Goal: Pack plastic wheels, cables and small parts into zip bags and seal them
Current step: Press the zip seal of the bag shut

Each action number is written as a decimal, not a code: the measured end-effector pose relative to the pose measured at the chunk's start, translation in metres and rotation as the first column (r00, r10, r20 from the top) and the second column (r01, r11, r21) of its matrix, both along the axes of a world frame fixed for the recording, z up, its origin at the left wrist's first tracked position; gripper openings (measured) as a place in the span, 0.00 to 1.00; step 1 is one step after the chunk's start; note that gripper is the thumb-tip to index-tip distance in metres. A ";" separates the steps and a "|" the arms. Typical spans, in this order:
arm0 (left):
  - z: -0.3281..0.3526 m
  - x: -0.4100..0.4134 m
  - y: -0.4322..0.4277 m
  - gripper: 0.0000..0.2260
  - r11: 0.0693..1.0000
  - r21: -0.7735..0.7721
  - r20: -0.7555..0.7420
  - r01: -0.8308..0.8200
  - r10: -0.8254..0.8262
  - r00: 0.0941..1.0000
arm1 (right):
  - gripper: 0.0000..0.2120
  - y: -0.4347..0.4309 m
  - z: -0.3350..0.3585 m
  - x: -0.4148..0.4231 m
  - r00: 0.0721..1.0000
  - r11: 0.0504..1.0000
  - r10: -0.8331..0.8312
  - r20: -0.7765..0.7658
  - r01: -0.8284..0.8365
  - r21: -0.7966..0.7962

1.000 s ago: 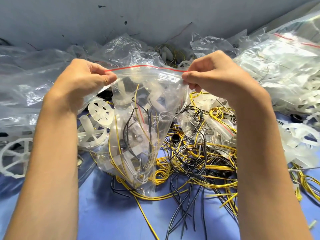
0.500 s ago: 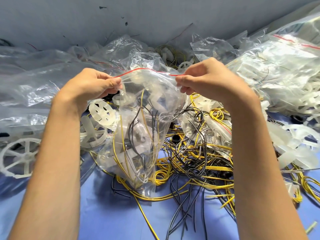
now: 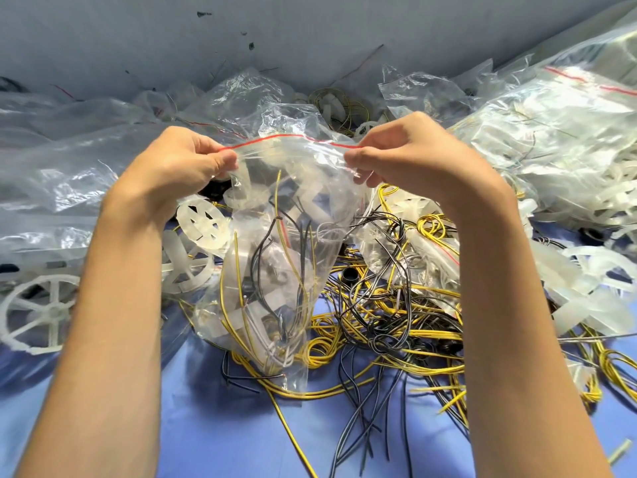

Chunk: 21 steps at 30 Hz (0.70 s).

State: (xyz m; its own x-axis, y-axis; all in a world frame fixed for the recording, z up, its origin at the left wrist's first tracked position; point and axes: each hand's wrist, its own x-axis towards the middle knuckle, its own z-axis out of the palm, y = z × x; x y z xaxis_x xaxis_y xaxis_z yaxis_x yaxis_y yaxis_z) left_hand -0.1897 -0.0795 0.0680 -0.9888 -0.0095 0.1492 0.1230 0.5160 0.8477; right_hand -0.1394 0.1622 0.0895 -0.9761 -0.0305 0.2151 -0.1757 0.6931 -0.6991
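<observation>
Now left hand (image 3: 172,167) and right hand (image 3: 413,157) pinch zip bag (image 3: 272,270) closer together.

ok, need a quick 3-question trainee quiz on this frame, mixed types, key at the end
1. True or false: the left hand and the right hand both pinch the zip bag at its top edge, along the red line.
2. Which colours are the cables inside the held bag? A) yellow and black B) green and orange C) all blue
3. Name the white part lying between the left wrist and the held bag.

Key: 1 true. 2 A. 3 a spoked plastic wheel.
</observation>
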 end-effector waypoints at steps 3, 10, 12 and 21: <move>0.003 0.003 0.002 0.05 0.999 0.025 -0.015 0.030 -0.030 0.999 | 0.09 -0.001 -0.002 0.000 1.000 1.000 -0.003 -0.017 0.003 0.018; 0.002 0.007 0.008 0.07 0.983 0.126 0.099 0.134 -0.146 0.984 | 0.06 -0.004 0.004 0.004 0.997 1.000 -0.026 -0.077 0.027 0.015; 0.001 0.007 0.008 0.04 0.978 0.140 0.124 0.155 -0.172 0.977 | 0.06 -0.004 0.006 0.004 0.996 1.000 -0.010 -0.084 0.008 -0.023; 0.008 0.011 0.011 0.04 0.963 0.180 0.049 0.199 -0.211 0.976 | 0.07 -0.006 0.004 0.005 0.996 0.999 0.045 -0.077 -0.045 -0.003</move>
